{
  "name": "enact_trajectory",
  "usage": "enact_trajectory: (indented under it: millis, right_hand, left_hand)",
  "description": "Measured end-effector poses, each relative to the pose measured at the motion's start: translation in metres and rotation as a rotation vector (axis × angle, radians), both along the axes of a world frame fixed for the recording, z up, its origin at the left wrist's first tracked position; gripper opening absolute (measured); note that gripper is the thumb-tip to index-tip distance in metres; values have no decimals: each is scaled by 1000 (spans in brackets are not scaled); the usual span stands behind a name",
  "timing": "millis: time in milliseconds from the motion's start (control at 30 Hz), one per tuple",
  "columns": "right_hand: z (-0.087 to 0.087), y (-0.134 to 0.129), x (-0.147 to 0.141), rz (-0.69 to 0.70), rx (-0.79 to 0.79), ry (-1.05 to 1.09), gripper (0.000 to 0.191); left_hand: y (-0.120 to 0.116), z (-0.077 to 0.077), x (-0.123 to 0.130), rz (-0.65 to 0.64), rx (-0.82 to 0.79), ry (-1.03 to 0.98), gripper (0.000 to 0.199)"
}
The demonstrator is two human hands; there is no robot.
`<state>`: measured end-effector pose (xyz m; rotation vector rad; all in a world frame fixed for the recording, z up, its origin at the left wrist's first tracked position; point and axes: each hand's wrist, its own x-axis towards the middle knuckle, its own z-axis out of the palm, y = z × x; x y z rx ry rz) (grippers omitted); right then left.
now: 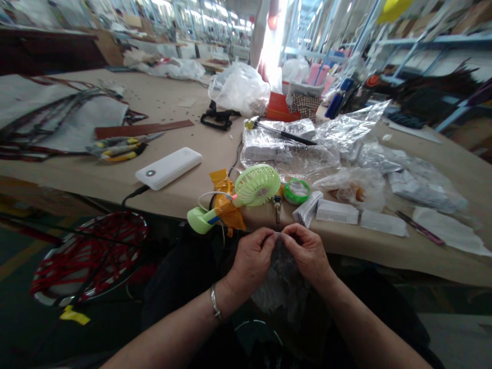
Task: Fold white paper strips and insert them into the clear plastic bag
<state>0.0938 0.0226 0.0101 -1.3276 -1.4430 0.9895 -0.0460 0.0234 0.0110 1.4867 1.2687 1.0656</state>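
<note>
At the left, I see the yellow-handled pliers (121,148) lying on the table (180,133), with the white power bank (169,168) to their right, a dark cable plugged into its near end. The green fan (257,185) comes next, at the table's near edge, orange tape wrapped around its handle. Just right of that, I have the left hand (253,254), a silver bracelet (216,302) at its wrist, thumb and fingers pinched together on the sheer plastic (282,282). That plastic hangs below both hands, in front of the table's near edge. The right hand (308,252) pinches its top too, fingertips meeting the left's. Beyond the hands, I make out the metal-tipped tool (277,207), then the green ring (296,190). Farther right lie the printed slips (337,211) and the pink-handled tool (426,231), too blurred for me to identify.
</note>
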Motion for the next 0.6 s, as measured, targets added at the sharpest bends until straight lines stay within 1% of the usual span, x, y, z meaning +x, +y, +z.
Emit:
enact_trajectory:
  millis: [233,600]
  right_hand:
    - [0,3,0,2,45,-32,14]
    - [3,7,-1,-6,68,-90,14]
  left_hand:
    - [3,0,-2,-8,55,28,17]
    - [7,-5,-1,9,57,-2,18]
